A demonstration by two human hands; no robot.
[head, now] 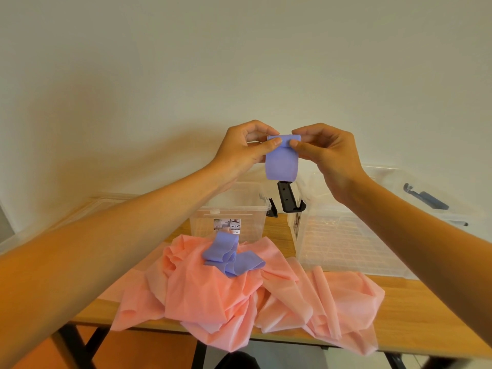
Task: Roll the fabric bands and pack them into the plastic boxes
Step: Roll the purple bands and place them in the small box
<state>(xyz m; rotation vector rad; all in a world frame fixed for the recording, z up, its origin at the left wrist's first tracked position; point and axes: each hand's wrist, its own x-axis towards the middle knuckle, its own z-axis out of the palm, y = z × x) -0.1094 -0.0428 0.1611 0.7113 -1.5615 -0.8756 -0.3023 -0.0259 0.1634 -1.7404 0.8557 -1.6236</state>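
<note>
as left hand (243,150) and right hand (330,155) pinch purple band (281,165), perhaps rolled

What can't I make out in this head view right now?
- Head view: how far the purple band is rolled; left hand and right hand cover its top.
- Head view: label on the left plastic box, too small to read.
- Head view: count of pink bands; their folds overlap.

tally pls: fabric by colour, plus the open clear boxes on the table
Purple fabric: 2, a band pinched by left hand and right hand, and a crumpled bunch on the heap
Pink fabric: 1 heap; bands inside cannot be counted
Clear open boxes: 2, centre box and right box
Total: 5
</note>
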